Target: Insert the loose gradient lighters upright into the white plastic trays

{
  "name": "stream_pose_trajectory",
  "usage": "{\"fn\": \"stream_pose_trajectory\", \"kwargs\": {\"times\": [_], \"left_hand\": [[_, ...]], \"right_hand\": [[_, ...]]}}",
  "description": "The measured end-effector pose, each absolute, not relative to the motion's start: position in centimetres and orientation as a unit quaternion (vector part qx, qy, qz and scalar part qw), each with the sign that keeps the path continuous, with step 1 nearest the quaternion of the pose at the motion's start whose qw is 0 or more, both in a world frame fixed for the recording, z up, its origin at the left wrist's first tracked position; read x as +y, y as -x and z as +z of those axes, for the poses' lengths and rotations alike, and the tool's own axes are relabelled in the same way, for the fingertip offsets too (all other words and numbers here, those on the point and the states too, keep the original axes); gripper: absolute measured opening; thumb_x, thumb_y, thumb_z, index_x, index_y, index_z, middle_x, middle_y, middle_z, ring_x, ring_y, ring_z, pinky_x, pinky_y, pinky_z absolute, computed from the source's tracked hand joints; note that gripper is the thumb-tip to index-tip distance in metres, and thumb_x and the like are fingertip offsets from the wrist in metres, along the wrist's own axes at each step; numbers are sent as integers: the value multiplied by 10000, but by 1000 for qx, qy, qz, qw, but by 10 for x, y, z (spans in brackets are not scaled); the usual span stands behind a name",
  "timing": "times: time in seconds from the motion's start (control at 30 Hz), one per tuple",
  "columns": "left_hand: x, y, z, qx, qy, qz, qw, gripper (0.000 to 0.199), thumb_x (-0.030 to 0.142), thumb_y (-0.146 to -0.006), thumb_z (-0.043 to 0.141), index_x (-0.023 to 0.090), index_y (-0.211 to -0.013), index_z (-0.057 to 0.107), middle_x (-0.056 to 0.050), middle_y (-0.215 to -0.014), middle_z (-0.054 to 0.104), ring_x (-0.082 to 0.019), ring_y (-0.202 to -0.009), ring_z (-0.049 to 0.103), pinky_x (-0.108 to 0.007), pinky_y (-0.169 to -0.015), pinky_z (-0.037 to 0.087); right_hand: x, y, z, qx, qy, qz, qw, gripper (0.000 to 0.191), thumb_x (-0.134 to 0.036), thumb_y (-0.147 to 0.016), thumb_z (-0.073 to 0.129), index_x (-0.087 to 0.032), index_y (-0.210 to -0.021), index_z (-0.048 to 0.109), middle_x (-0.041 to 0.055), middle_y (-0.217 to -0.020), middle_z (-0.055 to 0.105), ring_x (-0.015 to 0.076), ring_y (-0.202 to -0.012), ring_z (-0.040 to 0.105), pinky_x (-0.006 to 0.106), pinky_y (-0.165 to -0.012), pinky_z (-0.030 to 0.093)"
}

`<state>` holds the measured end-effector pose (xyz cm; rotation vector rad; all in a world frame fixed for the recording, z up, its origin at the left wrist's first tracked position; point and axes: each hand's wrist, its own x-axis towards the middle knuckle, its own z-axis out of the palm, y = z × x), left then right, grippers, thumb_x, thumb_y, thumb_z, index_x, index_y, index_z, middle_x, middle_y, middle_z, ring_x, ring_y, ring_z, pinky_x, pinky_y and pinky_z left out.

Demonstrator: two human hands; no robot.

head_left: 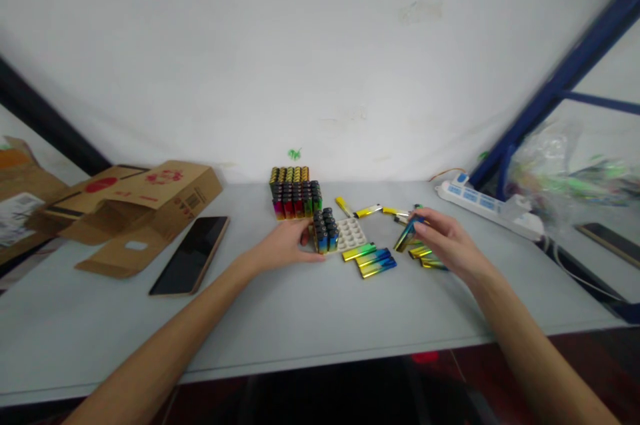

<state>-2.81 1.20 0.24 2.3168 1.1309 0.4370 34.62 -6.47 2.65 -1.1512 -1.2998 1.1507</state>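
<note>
My left hand (pixel 286 245) has its fingers round the left end of a white tray (pixel 353 233) with round holes. Several blue-green lighters (pixel 327 235) stand upright in the tray's left part. Between the fingertips of my right hand (pixel 443 233) is a blue and yellow lighter (pixel 406 234), tilted above the table. Several yellow, green and blue lighters (pixel 377 262) lie loose in front of the tray, and more yellow ones (pixel 369 211) lie behind it. Other lighters (pixel 431 258) lie under my right hand. Behind the tray stand packed blocks of multicoloured lighters (pixel 295 201).
A phone (pixel 191 255) lies left of my left hand, near an opened cardboard box (pixel 145 195). At the right are a white power strip (pixel 487 207) with its cable, another phone (pixel 610 242) and a blue metal frame (pixel 555 86). A wall (pixel 320 65) rises behind the table.
</note>
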Motion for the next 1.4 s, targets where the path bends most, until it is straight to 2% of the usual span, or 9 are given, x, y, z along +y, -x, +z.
{"fn": "stream_pose_trajectory", "kwargs": {"times": [0.1, 0.2, 0.3, 0.37, 0.43, 0.6, 0.87, 1.13, 1.4], "left_hand": [[12, 28, 1, 414, -857, 165, 259, 563, 680, -742, 853, 214, -943, 609, -36, -875, 684, -253, -788, 643, -319, -670, 432], [13, 28, 1, 415, -857, 164, 259, 557, 674, -740, 855, 215, -929, 602, -31, -870, 677, -251, -784, 645, -318, -672, 431], [12, 27, 2, 423, -854, 157, 260, 559, 666, -728, 867, 220, -911, 586, -19, -855, 669, -245, -777, 648, -311, -671, 426], [11, 27, 2, 424, -853, 156, 261, 554, 659, -728, 869, 223, -909, 580, -15, -855, 667, -242, -778, 649, -307, -673, 427], [11, 27, 2, 421, -854, 158, 263, 545, 650, -733, 867, 223, -912, 578, -14, -862, 668, -239, -780, 648, -306, -678, 433], [11, 28, 0, 415, -857, 164, 259, 559, 659, -738, 873, 215, -928, 591, -17, -857, 665, -235, -766, 634, -310, -671, 435], [11, 28, 1, 411, -859, 170, 254, 547, 641, -745, 883, 209, -963, 627, -14, -853, 678, -235, -772, 642, -308, -668, 442], [11, 28, 2, 415, -854, 168, 264, 549, 645, -738, 879, 214, -960, 622, -10, -840, 680, -236, -779, 654, -304, -660, 455], [11, 28, 3, 416, -852, 167, 272, 555, 657, -733, 874, 219, -944, 608, -5, -824, 657, -237, -778, 645, -305, -663, 441]], "right_hand": [[-51, -320, 36, -472, 389, 567, 551, 371, -559, -856, 912, -295, -1056, 744, 45, -1163, 786, 242, -1038, 758, 442, -945, 657], [-37, -297, 50, -438, 348, 613, 558, 381, -555, -875, 895, -304, -1063, 678, -14, -875, 732, 174, -774, 705, 364, -764, 667], [-21, -277, 56, -456, 337, 609, 555, 470, -602, -840, 907, -315, -1078, 622, -89, -687, 529, 106, -528, 453, 189, -441, 423], [-14, -267, 51, -479, 352, 580, 556, 530, -670, -818, 899, -309, -1074, 607, -106, -666, 446, 86, -487, 315, 159, -391, 239], [-9, -260, 39, -499, 390, 529, 565, 579, -757, -798, 868, -275, -972, 598, -113, -632, 381, 76, -476, 244, 173, -396, 165], [-13, -255, 7, -541, 473, 382, 581, 704, -865, -870, 708, -249, -671, 433, -80, -575, 335, 92, -509, 270, 241, -433, 210], [-23, -249, 4, -608, 502, 308, 533, 647, -783, -982, 588, -259, -636, 432, -50, -590, 372, 133, -562, 332, 302, -514, 257], [-20, -246, -2, -601, 525, 278, 535, 487, -575, -955, 578, -275, -613, 404, -48, -579, 374, 148, -578, 351, 315, -558, 279], [-20, -248, -5, -613, 498, 298, 536, 599, -736, -983, 609, -264, -652, 445, -45, -610, 389, 149, -593, 357, 293, -542, 306]]}}
